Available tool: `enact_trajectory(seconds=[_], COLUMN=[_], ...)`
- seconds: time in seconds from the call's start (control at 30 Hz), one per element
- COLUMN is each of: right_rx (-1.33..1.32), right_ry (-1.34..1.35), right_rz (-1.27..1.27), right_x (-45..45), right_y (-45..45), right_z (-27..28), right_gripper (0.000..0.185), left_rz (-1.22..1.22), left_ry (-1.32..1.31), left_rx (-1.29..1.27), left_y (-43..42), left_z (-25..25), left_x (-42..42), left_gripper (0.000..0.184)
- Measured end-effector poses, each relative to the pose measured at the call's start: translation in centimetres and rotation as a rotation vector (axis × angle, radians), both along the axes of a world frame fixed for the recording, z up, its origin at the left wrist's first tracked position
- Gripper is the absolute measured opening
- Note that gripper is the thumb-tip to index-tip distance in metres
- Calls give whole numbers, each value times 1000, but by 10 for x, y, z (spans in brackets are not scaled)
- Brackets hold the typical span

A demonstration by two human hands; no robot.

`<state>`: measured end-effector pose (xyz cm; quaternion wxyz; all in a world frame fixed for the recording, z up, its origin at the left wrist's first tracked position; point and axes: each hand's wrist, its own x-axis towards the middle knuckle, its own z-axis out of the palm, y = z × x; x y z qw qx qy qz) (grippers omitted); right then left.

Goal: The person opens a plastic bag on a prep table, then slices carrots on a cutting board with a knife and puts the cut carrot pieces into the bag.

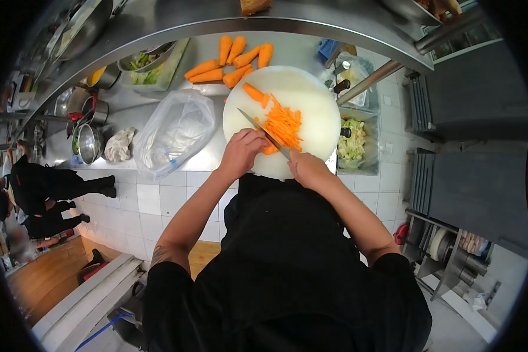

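Note:
A kitchen knife [253, 121] points away and to the left over a round white cutting board [320, 105]. My right hand [306, 168] is closed around its handle. Beside the blade, my left hand [242, 151] has curled fingers pressed down on a carrot piece [268, 151], mostly hidden beneath them. Cut carrot sticks [284, 126] lie heaped along the blade's right side. Farther back on the board is a larger peeled carrot piece [253, 91]. Several whole peeled carrots [237, 50] lie on the steel counter behind the board.
A clear plastic bag [176, 132] and a crumpled cloth [120, 145] lie left of the board. Metal bowls [90, 145] stand farther left. On the right is a bin of chopped greens [352, 141]. A steel shelf [246, 26] overhangs the counter. Other people [47, 188] stand at far left.

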<state>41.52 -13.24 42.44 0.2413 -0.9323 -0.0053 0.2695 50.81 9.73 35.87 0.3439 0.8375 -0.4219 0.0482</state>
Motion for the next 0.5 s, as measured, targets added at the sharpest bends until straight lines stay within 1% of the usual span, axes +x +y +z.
enact_trajectory(seconds=[0.07, 0.27, 0.37, 0.47, 0.5], right_rx=[-8, 33, -15, -1, -3], right_ry=[14, -21, 36, 21, 19], right_rz=[20, 6, 31, -4, 3], right_x=[0, -1, -3, -7, -3], right_y=[-2, -2, -1, 4, 2], right_z=[30, -9, 41, -11, -8], right_gripper=[24, 24, 24, 24, 24], left_rz=[-9, 10, -17, 5, 4], left_ry=[1, -4, -9, -12, -7], left_rx=[1, -25, -19, -27, -42], left_y=[3, 2, 3, 1, 0], left_z=[0, -5, -2, -3, -2], left_x=[-1, -2, 0, -2, -2], left_gripper=[32, 30, 29, 29, 29])
